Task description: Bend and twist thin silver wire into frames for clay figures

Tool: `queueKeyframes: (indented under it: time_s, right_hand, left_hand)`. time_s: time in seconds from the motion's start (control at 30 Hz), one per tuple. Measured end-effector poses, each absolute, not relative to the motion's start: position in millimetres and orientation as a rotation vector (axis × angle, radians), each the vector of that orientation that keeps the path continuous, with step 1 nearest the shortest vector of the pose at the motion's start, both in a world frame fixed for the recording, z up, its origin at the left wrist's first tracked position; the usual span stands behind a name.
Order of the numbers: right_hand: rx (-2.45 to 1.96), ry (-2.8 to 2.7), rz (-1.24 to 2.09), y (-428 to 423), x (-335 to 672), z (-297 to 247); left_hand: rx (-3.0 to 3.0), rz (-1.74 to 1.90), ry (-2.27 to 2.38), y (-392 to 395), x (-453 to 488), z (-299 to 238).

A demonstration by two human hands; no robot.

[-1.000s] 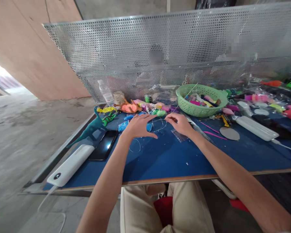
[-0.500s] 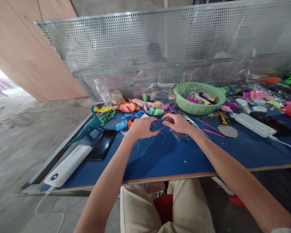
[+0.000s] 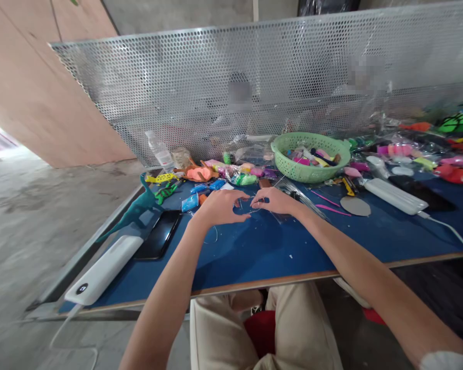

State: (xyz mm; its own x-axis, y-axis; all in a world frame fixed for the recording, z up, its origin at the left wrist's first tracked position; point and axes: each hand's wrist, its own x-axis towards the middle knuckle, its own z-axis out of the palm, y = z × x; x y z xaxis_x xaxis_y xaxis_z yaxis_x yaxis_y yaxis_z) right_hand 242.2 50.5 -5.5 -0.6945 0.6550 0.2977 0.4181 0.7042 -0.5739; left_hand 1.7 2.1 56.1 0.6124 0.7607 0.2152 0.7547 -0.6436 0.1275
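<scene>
A thin pale wire (image 3: 253, 211) forms a small loop between my two hands, above the blue tabletop. My left hand (image 3: 220, 206) is curved around the left side of the loop, its thumb and forefinger well apart at the tips. The wire passes into this hand; the inner fingers are partly hidden. My right hand (image 3: 272, 200) pinches the wire between thumb and fingertips, close to the left fingertips. One loose end slants up from the right hand towards the green basket (image 3: 312, 172). Another thin curl lies by my left wrist.
A phone (image 3: 160, 236), white power bank (image 3: 104, 272) and teal dinosaur (image 3: 137, 208) lie left. Blue packets (image 3: 190, 202) and clay figures sit behind my hands. Pink tools (image 3: 333, 209), a grey oval (image 3: 355, 205) and another power bank (image 3: 395, 195) lie right. Perforated metal (image 3: 185, 77) stands behind.
My right hand has moved left, closer to my left hand, and the wire loop is smaller. The loose wire end has dropped lower. The view has shifted slightly.
</scene>
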Motion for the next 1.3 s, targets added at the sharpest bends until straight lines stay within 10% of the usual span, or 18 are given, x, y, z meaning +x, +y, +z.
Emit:
queueKeyframes:
  time_s: [1.3]
  right_hand:
    - [-1.047, -2.479, 0.550, 74.4, 279.9, -6.2]
  left_hand:
    - [2.918, 0.743, 1.587, -4.3, -28.1, 77.9]
